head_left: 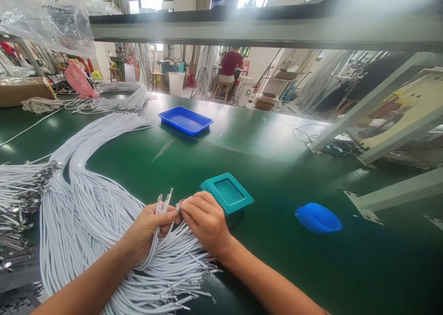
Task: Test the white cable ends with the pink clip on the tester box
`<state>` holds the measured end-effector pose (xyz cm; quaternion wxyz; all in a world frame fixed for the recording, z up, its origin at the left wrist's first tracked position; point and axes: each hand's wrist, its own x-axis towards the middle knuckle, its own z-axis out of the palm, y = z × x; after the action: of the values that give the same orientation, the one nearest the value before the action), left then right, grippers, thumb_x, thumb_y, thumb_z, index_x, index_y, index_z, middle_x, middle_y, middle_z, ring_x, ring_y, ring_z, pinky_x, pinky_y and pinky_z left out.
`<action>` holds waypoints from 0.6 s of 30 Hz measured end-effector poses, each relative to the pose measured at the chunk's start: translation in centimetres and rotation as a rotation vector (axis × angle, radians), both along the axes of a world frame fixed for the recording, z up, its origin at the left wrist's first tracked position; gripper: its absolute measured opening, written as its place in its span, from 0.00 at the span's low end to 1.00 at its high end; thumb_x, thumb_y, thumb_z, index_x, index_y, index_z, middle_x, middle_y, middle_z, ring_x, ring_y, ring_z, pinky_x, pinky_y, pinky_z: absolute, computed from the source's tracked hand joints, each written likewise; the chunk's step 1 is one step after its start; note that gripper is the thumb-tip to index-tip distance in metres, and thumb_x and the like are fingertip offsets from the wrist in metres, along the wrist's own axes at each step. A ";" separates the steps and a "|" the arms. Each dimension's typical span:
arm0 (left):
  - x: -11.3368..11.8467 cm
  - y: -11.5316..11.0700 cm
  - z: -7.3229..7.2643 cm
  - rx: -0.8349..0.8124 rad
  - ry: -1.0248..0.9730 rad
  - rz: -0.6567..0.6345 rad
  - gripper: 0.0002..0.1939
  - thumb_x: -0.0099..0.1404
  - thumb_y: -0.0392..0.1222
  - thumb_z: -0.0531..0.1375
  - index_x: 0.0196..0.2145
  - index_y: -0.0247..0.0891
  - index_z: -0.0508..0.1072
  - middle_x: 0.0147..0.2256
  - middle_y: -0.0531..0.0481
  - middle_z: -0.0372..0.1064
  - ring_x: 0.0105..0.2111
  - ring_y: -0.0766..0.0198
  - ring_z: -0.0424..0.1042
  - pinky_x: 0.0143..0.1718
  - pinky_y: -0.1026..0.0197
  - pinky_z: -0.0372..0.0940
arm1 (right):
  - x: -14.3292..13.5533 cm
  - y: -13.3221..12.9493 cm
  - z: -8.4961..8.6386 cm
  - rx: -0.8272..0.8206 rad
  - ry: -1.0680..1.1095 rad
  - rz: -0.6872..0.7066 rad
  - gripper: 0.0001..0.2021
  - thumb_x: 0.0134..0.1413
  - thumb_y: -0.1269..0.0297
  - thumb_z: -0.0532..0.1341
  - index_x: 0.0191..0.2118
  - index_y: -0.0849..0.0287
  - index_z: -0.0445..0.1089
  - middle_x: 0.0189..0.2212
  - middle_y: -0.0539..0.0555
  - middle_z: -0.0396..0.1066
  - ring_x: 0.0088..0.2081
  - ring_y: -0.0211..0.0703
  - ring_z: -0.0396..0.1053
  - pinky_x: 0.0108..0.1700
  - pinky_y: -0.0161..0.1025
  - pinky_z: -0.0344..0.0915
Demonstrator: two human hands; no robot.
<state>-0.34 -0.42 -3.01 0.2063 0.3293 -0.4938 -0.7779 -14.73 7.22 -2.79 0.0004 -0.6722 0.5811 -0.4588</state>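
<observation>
A few white cables [155,241] stand upright in the grip of my left hand [152,225], their cut ends poking up above the thumb. My right hand [207,220] meets it at the fingertips, pinched on a small metallic piece [178,207] whose exact kind I cannot make out. Beneath both hands spreads a large bundle of white cables [100,204], with bare or metal-tipped ends fanned out at the lower right. Just beyond my right hand sits a teal tray-like holder [230,190], tilted on the green table.
On the green table [270,250] are a blue tray [187,121] at the back and a blue bowl [318,218] at right. More cables with metal connectors [24,199] lie at left. A pink fan [79,78], a shelf beam and metal legs stand around. A person [231,65] sits far behind.
</observation>
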 end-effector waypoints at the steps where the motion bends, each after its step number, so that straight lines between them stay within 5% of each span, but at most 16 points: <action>1: 0.0 -0.1 0.0 -0.004 0.004 0.003 0.09 0.51 0.40 0.64 0.23 0.30 0.71 0.21 0.52 0.61 0.18 0.76 0.48 0.17 0.68 0.43 | -0.2 -0.1 0.2 0.055 -0.023 0.032 0.07 0.53 0.68 0.56 0.30 0.57 0.73 0.28 0.53 0.73 0.32 0.41 0.65 0.38 0.40 0.62; 6: -0.1 -0.1 0.2 -0.014 0.009 -0.011 0.08 0.51 0.39 0.64 0.24 0.30 0.71 0.22 0.51 0.62 0.18 0.76 0.49 0.17 0.69 0.43 | -0.3 -0.3 0.6 0.123 -0.175 -0.016 0.05 0.50 0.69 0.59 0.27 0.58 0.71 0.24 0.50 0.72 0.30 0.38 0.65 0.33 0.35 0.63; 11: -0.3 -0.3 0.3 0.087 0.029 -0.023 0.11 0.52 0.38 0.63 0.34 0.32 0.70 0.23 0.53 0.62 0.18 0.77 0.49 0.17 0.70 0.43 | -1.1 -0.4 0.2 -0.021 0.201 -0.050 0.06 0.54 0.70 0.56 0.30 0.60 0.70 0.30 0.54 0.71 0.35 0.42 0.63 0.41 0.40 0.61; 15: -0.6 -0.6 0.0 0.158 0.009 0.000 0.18 0.53 0.34 0.61 0.43 0.33 0.66 0.24 0.53 0.63 0.16 0.78 0.49 0.17 0.71 0.43 | -2.7 -0.5 0.3 0.233 0.514 -0.050 0.08 0.54 0.70 0.57 0.40 0.62 0.66 0.35 0.57 0.70 0.40 0.45 0.63 0.47 0.43 0.56; 18: -0.9 -0.7 0.0 0.160 -0.017 -0.012 0.17 0.53 0.32 0.60 0.41 0.34 0.64 0.23 0.53 0.63 0.15 0.78 0.48 0.16 0.71 0.41 | -3.2 -0.6 0.4 0.372 0.682 0.005 0.06 0.55 0.74 0.53 0.35 0.63 0.67 0.30 0.55 0.70 0.35 0.42 0.64 0.47 0.41 0.54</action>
<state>-1.27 -1.15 -3.02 0.1704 0.3484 -0.4338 -0.8133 -17.90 6.63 -2.34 -0.0698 -0.7761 0.6194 -0.0956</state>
